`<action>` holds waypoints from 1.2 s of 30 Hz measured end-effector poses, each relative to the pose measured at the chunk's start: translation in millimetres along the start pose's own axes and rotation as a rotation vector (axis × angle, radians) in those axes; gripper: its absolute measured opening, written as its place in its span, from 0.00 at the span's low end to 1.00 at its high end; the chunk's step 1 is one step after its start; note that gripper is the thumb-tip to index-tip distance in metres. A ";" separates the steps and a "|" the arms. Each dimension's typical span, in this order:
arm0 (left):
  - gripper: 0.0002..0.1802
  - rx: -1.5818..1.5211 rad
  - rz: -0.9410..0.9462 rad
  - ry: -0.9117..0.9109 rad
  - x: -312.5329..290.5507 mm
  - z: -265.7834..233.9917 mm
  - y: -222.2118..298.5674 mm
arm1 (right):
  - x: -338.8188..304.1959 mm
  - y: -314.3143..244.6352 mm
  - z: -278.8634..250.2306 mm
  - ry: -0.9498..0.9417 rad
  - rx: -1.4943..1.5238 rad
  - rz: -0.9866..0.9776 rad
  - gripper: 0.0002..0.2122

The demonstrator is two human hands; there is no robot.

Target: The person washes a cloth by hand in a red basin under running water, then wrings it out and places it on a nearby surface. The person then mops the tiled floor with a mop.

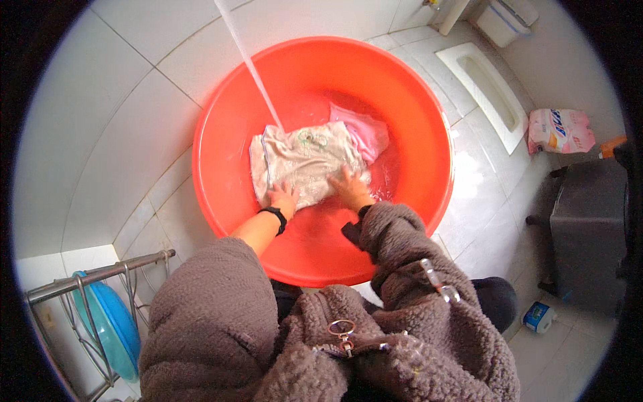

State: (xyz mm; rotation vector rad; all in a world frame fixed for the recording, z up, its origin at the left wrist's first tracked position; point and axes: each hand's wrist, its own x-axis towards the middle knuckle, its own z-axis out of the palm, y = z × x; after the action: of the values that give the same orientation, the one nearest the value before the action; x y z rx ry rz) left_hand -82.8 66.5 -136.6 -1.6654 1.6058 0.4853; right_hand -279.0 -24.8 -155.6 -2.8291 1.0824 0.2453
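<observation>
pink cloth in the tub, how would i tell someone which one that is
Start at the big orange-red basin on the white tiled floor, where a stream of water pours in. Two wet garments lie in it: the pink cloth sits at the far right, partly tucked under the larger cream garment that both hands press. It alone is solid pink and untouched.

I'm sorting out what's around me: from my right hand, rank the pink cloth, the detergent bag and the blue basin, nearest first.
From the right hand:
1. Pink cloth, just beyond it in the tub.
2. Detergent bag, far right on the floor.
3. Blue basin, lower left in the rack.

Orange basin (415, 100) on tiled floor (134, 134)
</observation>
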 end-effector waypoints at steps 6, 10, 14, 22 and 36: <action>0.19 0.016 0.093 0.224 15.4 12.9 0.0 | 6.3 -17.1 1.2 -0.350 0.250 0.119 0.16; 0.10 -0.242 0.170 0.281 11.9 -13.8 -41.2 | 8.2 -1.0 -3.3 -0.332 0.344 0.036 0.14; 0.13 -0.474 0.137 -0.131 16.7 -40.7 -83.1 | 12.7 19.9 -14.3 -0.482 0.529 0.019 0.13; 0.14 -0.930 0.366 0.574 -41.0 -131.2 -185.3 | 36.9 26.0 -186.4 0.570 0.575 0.079 0.10; 0.11 -1.723 0.456 0.331 -107.4 -166.6 -198.4 | 13.2 18.2 -254.6 0.246 1.380 -0.190 0.10</action>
State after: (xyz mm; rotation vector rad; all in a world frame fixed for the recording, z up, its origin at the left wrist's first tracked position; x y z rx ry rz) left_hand 55.4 1.5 98.5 -2.5005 1.8222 2.4164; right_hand -252.6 -85.8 91.2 -1.6591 0.5712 -0.6359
